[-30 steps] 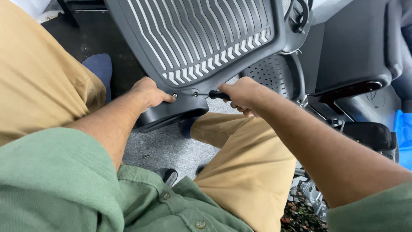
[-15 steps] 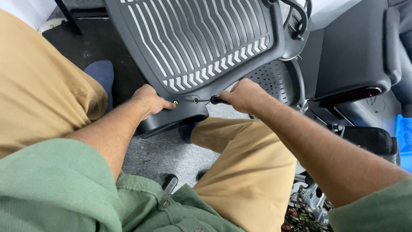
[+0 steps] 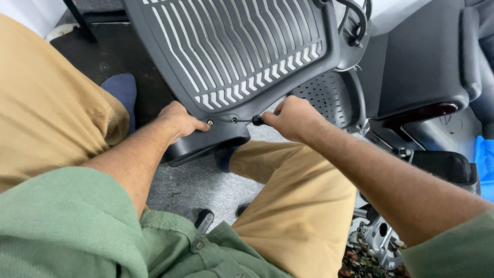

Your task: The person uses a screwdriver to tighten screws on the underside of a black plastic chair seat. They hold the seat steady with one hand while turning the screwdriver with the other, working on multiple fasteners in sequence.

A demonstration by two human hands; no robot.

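Observation:
A grey slotted plastic chair backrest (image 3: 236,51) leans toward me, its lower bracket (image 3: 211,141) near my knees. My left hand (image 3: 180,121) grips the left side of that bracket beside a small silver screw (image 3: 210,123). My right hand (image 3: 293,118) is closed around a black-handled screwdriver (image 3: 257,121), whose thin shaft points left at a second screw (image 3: 234,120) in the bracket.
A perforated grey seat pan (image 3: 327,98) sits behind my right hand. A black chair seat and armrest (image 3: 427,77) stand at right, with another armrest pad (image 3: 445,164) lower down. Metal chair parts (image 3: 378,237) lie by my right knee. Grey carpet (image 3: 190,185) lies between my legs.
The backrest and both hands have shifted slightly up in view. My right hand keeps the screwdriver at the bracket screw; my left hand keeps its grip.

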